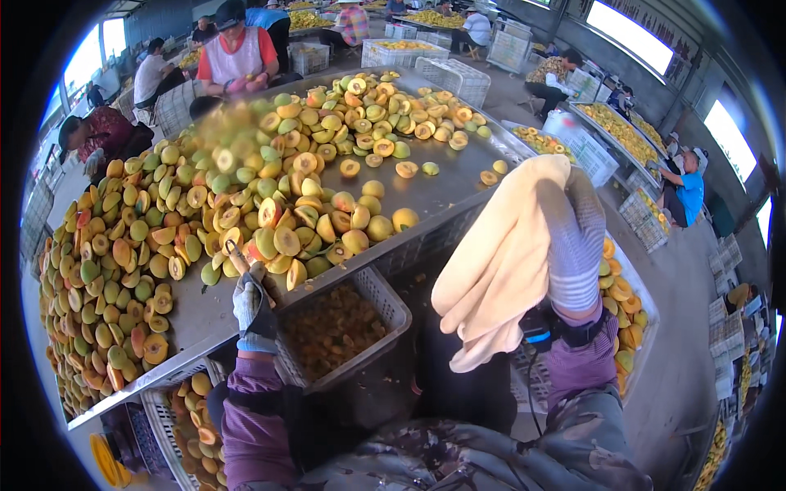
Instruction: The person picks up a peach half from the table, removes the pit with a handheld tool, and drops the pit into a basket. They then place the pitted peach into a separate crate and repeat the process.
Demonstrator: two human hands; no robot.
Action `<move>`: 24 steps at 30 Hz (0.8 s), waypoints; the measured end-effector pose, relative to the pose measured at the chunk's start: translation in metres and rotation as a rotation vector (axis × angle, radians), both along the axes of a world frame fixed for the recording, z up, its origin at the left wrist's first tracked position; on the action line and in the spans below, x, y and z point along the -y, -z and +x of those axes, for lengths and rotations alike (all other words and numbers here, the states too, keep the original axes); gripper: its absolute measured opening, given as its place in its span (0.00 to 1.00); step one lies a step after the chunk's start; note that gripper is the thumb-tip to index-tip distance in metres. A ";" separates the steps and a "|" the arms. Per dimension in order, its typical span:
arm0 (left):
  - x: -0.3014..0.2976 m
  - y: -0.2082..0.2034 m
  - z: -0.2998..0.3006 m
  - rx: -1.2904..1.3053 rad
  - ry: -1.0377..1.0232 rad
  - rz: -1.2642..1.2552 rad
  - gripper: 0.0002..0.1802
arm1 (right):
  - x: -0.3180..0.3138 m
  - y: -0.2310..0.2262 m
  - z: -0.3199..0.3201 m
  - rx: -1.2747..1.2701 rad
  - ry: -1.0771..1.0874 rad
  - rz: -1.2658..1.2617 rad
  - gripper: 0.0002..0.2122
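Observation:
My left hand (253, 309), in a whitish-blue glove, is at the near edge of the metal table (201, 307). Its fingers are closed round a slim pitting tool with a brown handle (238, 260), whose tip points at the fruit. My right hand (573, 237), in a grey-white glove, is raised on the right, gripping a pale peach-coloured cloth (499, 266). The cloth hangs down in folds and hides part of that hand's fingers. Halved yellow-green peaches (286, 240) with red blush lie heaped across the table, many with the cut face showing.
Below the table's near edge stands a grey crate (397, 321) holding brown scraps. Peach-filled crates stand at lower left (155, 409) and beyond my right forearm (651, 315). Across the table sits a person in a pale apron (237, 61); others work at fruit-laden tables behind.

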State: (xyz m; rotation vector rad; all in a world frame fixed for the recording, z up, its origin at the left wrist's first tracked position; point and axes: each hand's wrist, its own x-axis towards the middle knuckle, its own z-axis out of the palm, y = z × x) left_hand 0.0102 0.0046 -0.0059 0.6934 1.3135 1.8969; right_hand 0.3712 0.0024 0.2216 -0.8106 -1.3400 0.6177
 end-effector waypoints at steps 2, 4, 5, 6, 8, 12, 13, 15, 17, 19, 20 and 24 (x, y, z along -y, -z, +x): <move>0.005 -0.004 0.000 -0.025 -0.024 -0.016 0.14 | -0.054 0.006 0.036 0.231 0.120 -0.011 0.11; 0.003 -0.004 -0.001 -0.050 -0.035 -0.030 0.15 | -0.123 0.016 0.084 0.594 0.366 -0.068 0.19; -0.001 -0.003 0.001 -0.053 -0.013 -0.024 0.15 | -0.151 0.016 0.107 0.821 0.534 -0.141 0.23; 0.001 -0.001 -0.003 -0.065 -0.012 -0.032 0.15 | -0.167 0.017 0.108 0.878 0.604 -0.235 0.26; 0.003 -0.006 -0.004 -0.055 -0.001 -0.059 0.15 | -0.192 0.026 0.108 0.940 0.671 -0.324 0.28; 0.003 -0.010 0.002 -0.007 -0.001 -0.072 0.15 | -0.236 0.081 0.115 1.233 0.599 -0.538 0.26; 0.001 -0.009 0.001 -0.007 -0.001 -0.072 0.15 | -0.241 0.086 0.117 1.335 0.555 -0.584 0.25; 0.001 -0.005 -0.001 -0.045 0.021 -0.063 0.14 | -0.248 0.085 0.122 1.362 0.520 -0.569 0.25; 0.005 -0.002 -0.005 -0.055 0.026 -0.077 0.14 | -0.240 0.073 0.108 1.503 0.513 -0.538 0.24; 0.004 -0.002 -0.006 -0.059 0.049 -0.078 0.14 | -0.229 0.047 0.092 1.467 0.591 -0.528 0.25; 0.003 -0.004 -0.005 -0.036 0.054 -0.051 0.14 | -0.226 0.035 0.086 1.431 0.671 -0.515 0.26; 0.000 0.000 -0.008 -0.057 0.069 -0.003 0.14 | -0.233 0.014 0.079 1.506 0.493 -0.384 0.25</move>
